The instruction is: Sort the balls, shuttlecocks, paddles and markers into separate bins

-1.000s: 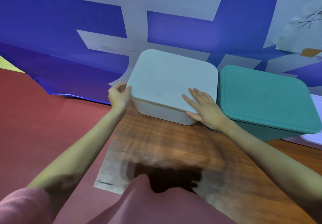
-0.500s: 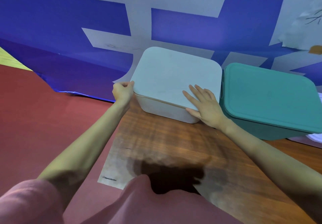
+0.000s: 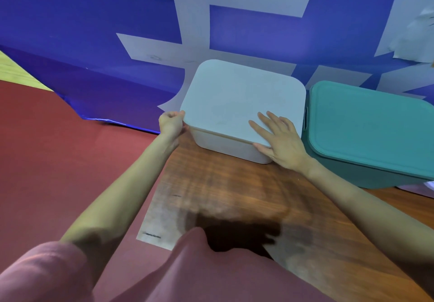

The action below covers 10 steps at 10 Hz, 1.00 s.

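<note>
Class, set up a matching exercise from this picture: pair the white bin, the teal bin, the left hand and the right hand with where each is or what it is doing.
Column one:
1. white bin
2. teal bin
3. left hand
4. right hand

Column two:
A. lies flat on the pale lid's near right corner
B. stands farthest right, lid on
C. grips the pale lid's left corner
D. stands between the two hands, lid on

Pairs: 1-D, 2-B, 3-C, 4-A

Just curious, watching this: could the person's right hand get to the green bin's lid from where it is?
Probably yes. The right hand lies flat on the white bin's lid, holding nothing, and the green bin's lid sits right beside it with nothing between.
</note>
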Available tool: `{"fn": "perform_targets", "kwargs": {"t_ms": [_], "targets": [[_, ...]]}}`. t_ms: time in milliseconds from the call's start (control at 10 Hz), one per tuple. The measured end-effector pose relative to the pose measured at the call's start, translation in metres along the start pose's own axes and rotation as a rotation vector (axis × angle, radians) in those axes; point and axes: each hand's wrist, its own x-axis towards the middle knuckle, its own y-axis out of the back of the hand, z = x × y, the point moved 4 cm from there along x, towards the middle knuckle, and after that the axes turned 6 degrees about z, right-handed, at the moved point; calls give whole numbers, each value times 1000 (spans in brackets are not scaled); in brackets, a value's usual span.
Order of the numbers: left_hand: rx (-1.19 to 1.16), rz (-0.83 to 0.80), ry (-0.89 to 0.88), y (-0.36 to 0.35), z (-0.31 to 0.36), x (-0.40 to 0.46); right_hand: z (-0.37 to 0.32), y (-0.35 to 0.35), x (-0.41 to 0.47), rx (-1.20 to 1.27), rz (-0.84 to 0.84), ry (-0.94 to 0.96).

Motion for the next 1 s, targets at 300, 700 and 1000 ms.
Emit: {"fn": "perform_targets", "kwargs": {"t_ms": [300, 700, 1000], "targets": [[1050, -228, -1030, -58, 46, 11, 29, 13, 31, 169, -15, -276], [1190, -222, -999, -76, 75, 34, 56, 19, 49, 1, -151, -359], [1457, -329, -820, -80, 82, 28, 56, 24, 48, 138, -283, -375]]}}
